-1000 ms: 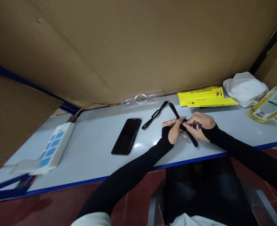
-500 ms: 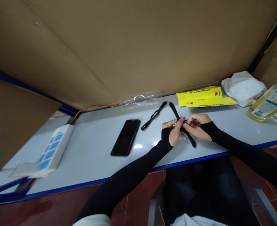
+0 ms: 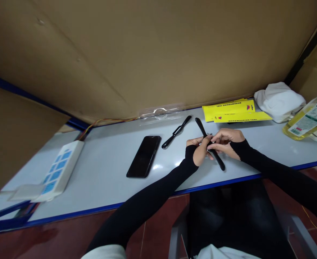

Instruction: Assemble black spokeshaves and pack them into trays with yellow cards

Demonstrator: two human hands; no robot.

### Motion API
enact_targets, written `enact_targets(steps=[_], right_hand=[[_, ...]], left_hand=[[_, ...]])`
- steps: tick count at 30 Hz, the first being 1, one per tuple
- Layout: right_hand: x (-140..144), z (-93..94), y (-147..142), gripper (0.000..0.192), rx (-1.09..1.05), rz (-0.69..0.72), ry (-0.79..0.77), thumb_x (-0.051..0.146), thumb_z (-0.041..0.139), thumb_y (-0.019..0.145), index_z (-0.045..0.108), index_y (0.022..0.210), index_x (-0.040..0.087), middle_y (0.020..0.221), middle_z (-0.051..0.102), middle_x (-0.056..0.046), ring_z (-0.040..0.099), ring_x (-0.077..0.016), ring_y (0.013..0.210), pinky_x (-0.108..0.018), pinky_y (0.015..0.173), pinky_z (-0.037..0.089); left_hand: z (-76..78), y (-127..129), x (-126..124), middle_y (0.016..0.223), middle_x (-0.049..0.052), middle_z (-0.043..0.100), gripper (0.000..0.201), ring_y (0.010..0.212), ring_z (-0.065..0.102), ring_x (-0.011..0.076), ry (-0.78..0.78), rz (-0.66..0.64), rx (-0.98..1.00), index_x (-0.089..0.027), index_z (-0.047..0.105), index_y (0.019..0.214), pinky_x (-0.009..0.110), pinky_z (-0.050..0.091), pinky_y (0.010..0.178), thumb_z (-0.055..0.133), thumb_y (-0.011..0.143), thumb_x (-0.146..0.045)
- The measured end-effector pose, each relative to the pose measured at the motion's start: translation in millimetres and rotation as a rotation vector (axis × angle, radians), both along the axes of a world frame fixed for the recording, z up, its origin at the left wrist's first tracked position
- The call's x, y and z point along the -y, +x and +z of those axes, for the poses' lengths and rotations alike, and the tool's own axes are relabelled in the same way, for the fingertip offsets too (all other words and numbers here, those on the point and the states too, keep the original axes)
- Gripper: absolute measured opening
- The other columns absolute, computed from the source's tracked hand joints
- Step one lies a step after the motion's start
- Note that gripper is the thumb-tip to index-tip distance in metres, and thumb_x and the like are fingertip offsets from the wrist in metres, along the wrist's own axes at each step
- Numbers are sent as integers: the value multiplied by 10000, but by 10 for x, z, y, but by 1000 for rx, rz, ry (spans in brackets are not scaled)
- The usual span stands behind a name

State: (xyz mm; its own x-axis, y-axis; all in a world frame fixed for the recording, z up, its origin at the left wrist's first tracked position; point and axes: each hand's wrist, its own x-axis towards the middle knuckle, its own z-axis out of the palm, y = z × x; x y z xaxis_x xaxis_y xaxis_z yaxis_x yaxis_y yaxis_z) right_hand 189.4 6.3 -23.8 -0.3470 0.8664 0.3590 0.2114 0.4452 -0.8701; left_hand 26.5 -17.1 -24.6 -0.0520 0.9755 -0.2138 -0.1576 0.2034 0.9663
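At the far left of the white table (image 3: 107, 187) lay a white box with blue squares (image 3: 58, 172), partly over the edge area beside a blue frame. Further right, a black phone (image 3: 144, 156) rested face up, flat on the tabletop. Behind it, against the cardboard wall (image 3: 147, 54), sat a clear plastic blister tray (image 3: 161, 112). Just right of the phone lay a slim black tool (image 3: 176, 132), angled, apart from your hands.

Your left hand (image 3: 198, 151) was curled around the middle of a long black handled tool (image 3: 210, 148), fingers closed on it, thumb near its upper side. That tool ran diagonally, one end pointing toward the wall and the other toward the table's near edge, held just above or on the tabletop; I could not tell which. Your right hand (image 3: 224, 142) met it from the other side, fingertips pinched together at a small bright part at the tool's middle, touching the left hand's fingers.

Beyond your right hand lay yellow printed cards (image 3: 234, 111), then a crumpled white cloth (image 3: 279, 100), and at the far right a bottle of yellow liquid (image 3: 306, 120) lying tilted.
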Motion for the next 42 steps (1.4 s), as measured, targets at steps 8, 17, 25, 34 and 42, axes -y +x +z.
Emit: enact_targets(steps=[8,17,25,34,42], right_hand=[[1,-32,-4,454,8,5,17,620,878,770,683,772,210,540,645,37,601,-121,454,-250,475,483],[-12,-27,34,285,-4,63,17,453,829,839,792,951,194,822,757,-33,695,-135,549,-249,453,502],[17,77,62,198,130,9,181,300,781,888,698,753,182,649,678,8,596,-96,498,-238,441,361],[31,100,55,351,123,7,79,463,826,873,661,721,193,597,703,-1,596,-111,486,-244,440,339],[23,147,77,392,129,37,32,519,853,846,682,712,192,606,708,9,527,-86,492,-242,484,360]], left_hand=[[64,22,24,573,110,722,355,431,681,226,-42,-31,9,-107,770,694,285,523,366,784,801,-445],[8,-23,-9,596,56,713,310,402,649,193,-3,3,16,-88,810,798,288,527,357,787,771,-397],[31,8,-11,567,81,705,340,485,710,244,-68,4,77,-88,785,770,295,538,374,834,751,-424],[88,17,-14,558,75,699,312,484,717,243,-105,17,75,-85,778,774,281,528,367,844,776,-390],[97,2,-1,563,87,710,322,474,712,241,-94,-20,73,-65,791,845,281,533,370,826,784,-379]])
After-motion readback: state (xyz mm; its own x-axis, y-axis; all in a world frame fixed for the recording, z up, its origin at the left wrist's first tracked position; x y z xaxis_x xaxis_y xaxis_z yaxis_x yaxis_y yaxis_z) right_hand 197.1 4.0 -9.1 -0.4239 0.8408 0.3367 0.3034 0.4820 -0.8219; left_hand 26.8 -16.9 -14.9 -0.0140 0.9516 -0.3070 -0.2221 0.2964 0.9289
